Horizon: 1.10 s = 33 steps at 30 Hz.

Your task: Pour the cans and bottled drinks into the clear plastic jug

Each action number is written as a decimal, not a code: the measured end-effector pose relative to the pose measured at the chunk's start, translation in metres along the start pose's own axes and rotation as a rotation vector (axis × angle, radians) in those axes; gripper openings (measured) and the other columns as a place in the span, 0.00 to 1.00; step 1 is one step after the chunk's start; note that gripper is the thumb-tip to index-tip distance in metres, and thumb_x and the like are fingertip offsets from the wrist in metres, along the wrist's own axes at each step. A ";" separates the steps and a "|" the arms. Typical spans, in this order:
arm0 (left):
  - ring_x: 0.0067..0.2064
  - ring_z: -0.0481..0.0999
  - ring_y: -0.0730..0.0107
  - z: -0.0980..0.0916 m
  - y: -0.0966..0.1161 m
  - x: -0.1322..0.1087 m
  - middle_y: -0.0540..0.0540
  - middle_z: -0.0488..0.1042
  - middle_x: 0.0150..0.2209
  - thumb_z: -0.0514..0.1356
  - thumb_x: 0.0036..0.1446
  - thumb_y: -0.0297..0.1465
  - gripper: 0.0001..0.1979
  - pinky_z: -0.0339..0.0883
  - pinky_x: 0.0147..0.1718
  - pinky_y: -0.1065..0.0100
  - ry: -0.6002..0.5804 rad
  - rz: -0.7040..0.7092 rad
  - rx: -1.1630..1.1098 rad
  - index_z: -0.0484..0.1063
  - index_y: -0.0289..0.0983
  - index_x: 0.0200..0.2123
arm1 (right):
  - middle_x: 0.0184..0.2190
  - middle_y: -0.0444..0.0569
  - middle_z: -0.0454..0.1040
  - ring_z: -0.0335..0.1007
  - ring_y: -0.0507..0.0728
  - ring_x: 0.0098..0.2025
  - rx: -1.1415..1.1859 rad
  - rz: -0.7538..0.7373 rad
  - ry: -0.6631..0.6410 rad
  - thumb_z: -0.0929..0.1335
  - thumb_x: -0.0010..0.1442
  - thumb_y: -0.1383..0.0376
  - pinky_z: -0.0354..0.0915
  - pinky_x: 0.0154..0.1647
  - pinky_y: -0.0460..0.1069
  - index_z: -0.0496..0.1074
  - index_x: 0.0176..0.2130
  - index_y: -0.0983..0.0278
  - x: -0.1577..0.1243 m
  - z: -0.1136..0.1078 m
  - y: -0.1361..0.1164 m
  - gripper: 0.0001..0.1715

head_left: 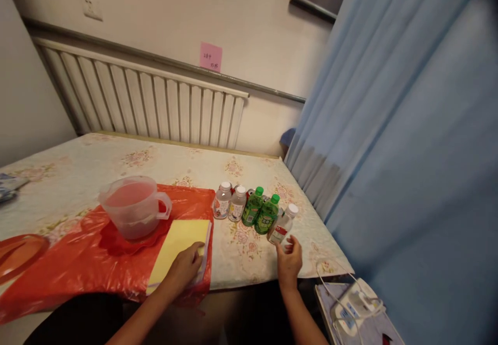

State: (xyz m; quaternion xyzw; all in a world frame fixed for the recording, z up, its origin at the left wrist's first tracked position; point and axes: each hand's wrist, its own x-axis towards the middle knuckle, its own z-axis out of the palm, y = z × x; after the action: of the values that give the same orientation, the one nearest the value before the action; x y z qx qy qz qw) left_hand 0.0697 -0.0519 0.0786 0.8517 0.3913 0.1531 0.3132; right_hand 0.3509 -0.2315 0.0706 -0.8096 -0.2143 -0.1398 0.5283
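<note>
My left hand (187, 264) rests on a yellow notebook (177, 244), its fingers curled near the right edge; whether it grips the edge is unclear. My right hand (290, 262) has thumb and fingers around the base of a clear bottle with a white cap (282, 225), which leans to the right. To its left, in a row, stand two green bottles (267, 216) (252, 207) and two clear white-capped bottles (237, 206) (222, 202). Can tops show behind them, partly hidden.
A clear pitcher (134, 210) stands in a red dish (107, 238) on red plastic (81, 257). An orange round object (19, 254) lies at far left. A power strip (356, 308) with cables sits below the table's right corner, beside a blue curtain (404, 127).
</note>
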 end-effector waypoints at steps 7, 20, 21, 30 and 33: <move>0.33 0.73 0.67 0.006 0.030 -0.005 0.50 0.73 0.29 0.50 0.57 0.27 0.18 0.62 0.34 0.70 -0.084 0.037 -0.015 0.69 0.36 0.49 | 0.54 0.62 0.70 0.71 0.65 0.50 0.205 0.071 -0.267 0.73 0.38 0.55 0.69 0.46 0.56 0.62 0.59 0.68 0.057 0.009 0.027 0.50; 0.30 0.69 0.69 -0.016 0.093 -0.005 0.50 0.71 0.30 0.53 0.59 0.34 0.19 0.63 0.34 0.68 -0.071 0.198 -0.227 0.69 0.34 0.52 | 0.45 0.56 0.75 0.74 0.62 0.44 0.260 -0.010 -0.298 0.74 0.40 0.58 0.71 0.46 0.56 0.69 0.49 0.67 0.018 0.014 0.010 0.36; 0.30 0.69 0.70 -0.019 0.101 -0.005 0.48 0.73 0.34 0.54 0.58 0.34 0.21 0.64 0.35 0.67 -0.053 0.222 -0.249 0.67 0.34 0.54 | 0.45 0.56 0.75 0.74 0.62 0.45 0.269 -0.047 -0.323 0.74 0.41 0.59 0.71 0.46 0.56 0.69 0.49 0.66 0.009 0.014 0.005 0.36; 0.55 0.67 0.55 -0.059 0.137 -0.006 0.37 0.66 0.58 0.57 0.59 0.32 0.29 0.63 0.54 0.54 0.151 0.535 -0.131 0.58 0.40 0.63 | 0.49 0.53 0.71 0.69 0.62 0.51 0.280 -0.398 -0.652 0.73 0.44 0.69 0.67 0.54 0.56 0.65 0.54 0.62 -0.048 0.021 -0.065 0.37; 0.52 0.69 0.56 -0.079 0.131 -0.012 0.40 0.71 0.49 0.56 0.60 0.29 0.20 0.65 0.52 0.55 0.176 0.520 -0.024 0.67 0.39 0.56 | 0.47 0.53 0.71 0.68 0.62 0.50 0.263 -0.472 -0.720 0.73 0.43 0.70 0.67 0.53 0.56 0.65 0.53 0.63 -0.055 0.028 -0.086 0.37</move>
State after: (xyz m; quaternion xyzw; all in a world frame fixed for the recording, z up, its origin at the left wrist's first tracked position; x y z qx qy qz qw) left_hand 0.0966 -0.0936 0.2240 0.9032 0.1833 0.3065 0.2380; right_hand 0.2612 -0.1869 0.1029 -0.6617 -0.5791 0.0626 0.4720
